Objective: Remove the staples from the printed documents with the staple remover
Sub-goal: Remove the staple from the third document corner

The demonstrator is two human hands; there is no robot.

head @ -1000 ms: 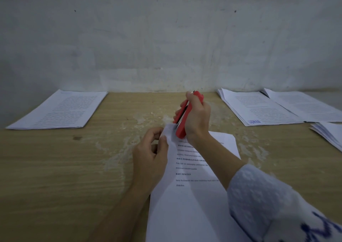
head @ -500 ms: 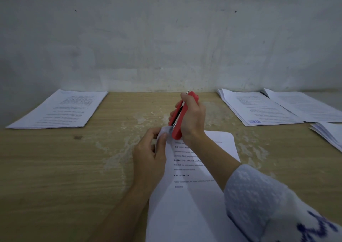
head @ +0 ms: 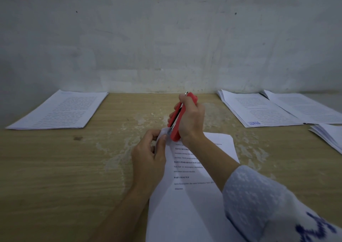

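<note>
A: Where was the white printed document [head: 188, 201] at this entry?

B: Flat on the tan wooden worktop [head: 55, 167], near edge, top-left corner lifted. Left hand [head: 148, 158] pinched that corner between thumb and fingers.

A: And the tool?

B: Red plastic staple remover [head: 176, 125], steeply tilted, tip down at the pinched corner. Right hand [head: 190, 119] had its grip wrapped tight around the body. Staple itself: too small to tell.

A: Elsewhere?

B: One white printed stack [head: 59, 110] far left; overlapping printed sheets [head: 262, 110] far right.
</note>
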